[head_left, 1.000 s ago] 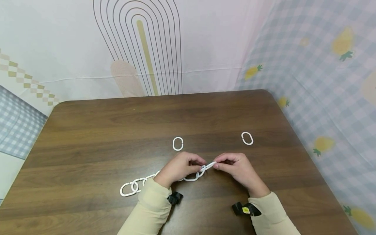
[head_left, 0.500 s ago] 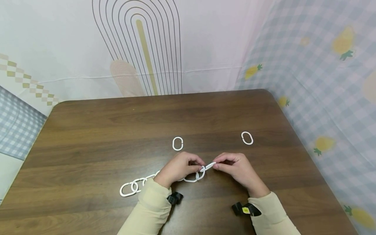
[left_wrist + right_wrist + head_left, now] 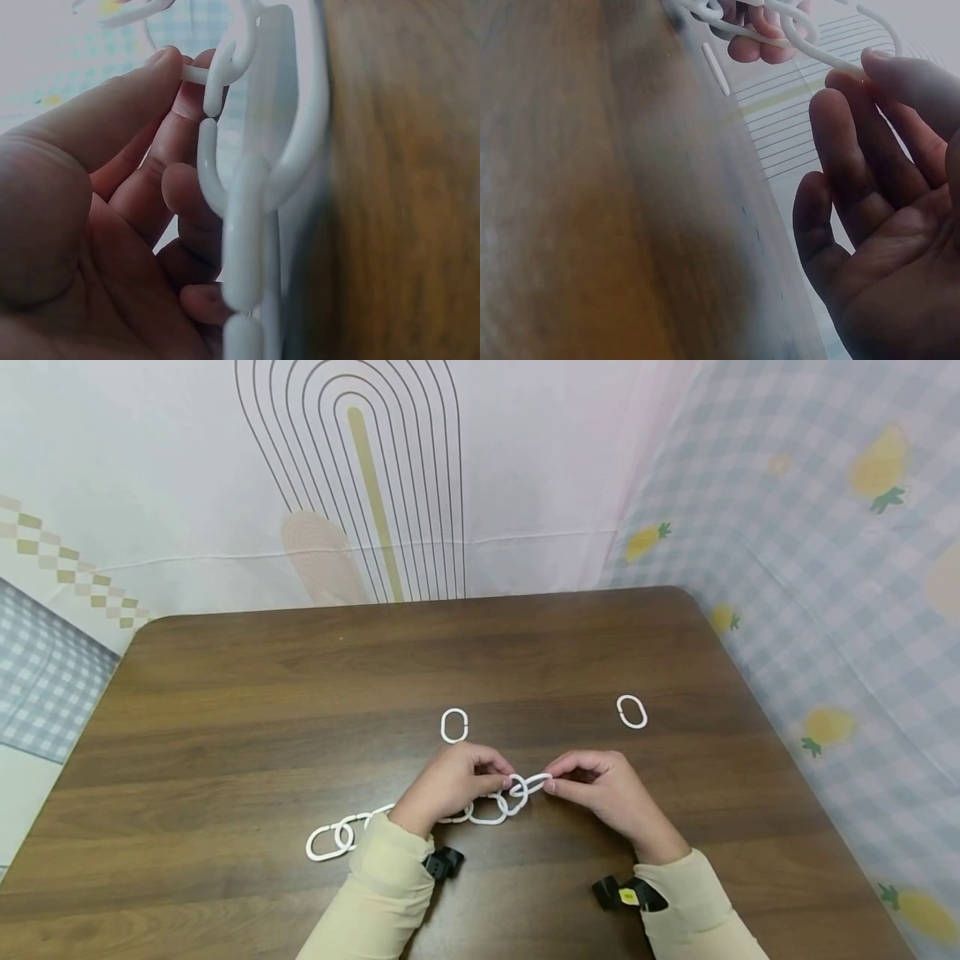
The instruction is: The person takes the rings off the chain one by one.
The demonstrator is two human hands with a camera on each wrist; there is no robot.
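A chain of white plastic C-links (image 3: 324, 858) runs across the table and passes partly hidden under my left hand (image 3: 453, 781). Thumb and fingertips of that hand pinch a link near the chain's right end; in the left wrist view this pinched link (image 3: 196, 73) is mostly hidden by the fingers. My right hand (image 3: 607, 789) pinches the end link (image 3: 829, 58) between thumb and index finger, its other fingers loosely bent. The end link hooks through the link beside it. Small gaps show in some of the links.
One loose white link (image 3: 443, 727) lies just beyond my left hand. Another loose link (image 3: 643, 717) lies farther right, beyond my right hand. The brown wooden table (image 3: 262, 693) meets a patterned cloth (image 3: 540, 485) at its back and right edges.
My left hand has shifted slightly left and away from me. The links between the hands are spread apart and show more plainly. My right hand stays in place.
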